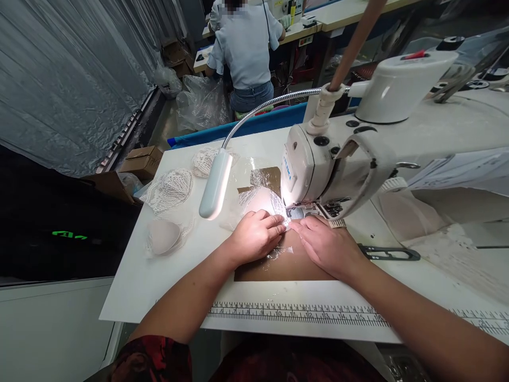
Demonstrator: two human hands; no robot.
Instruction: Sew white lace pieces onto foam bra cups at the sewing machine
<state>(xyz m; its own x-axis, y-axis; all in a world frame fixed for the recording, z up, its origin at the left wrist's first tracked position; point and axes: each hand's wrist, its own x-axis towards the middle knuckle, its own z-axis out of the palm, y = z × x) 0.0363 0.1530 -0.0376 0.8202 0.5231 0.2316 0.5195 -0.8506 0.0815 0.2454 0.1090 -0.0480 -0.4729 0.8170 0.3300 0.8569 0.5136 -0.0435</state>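
A worker's left hand, fingers bent, and right hand, fingers outstretched, met at the near edge of the lace cup, on the bench beside the sewing machine; whether either gripped it could not be told. Light, even guidance and a flat edge, with both hands clear of the mechanism, seemed wisest.

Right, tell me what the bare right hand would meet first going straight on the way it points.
The right hand would most likely meet the bare left hand, just across a narrow gap; the pale cup with white lace may come first, as depth there is unclear.
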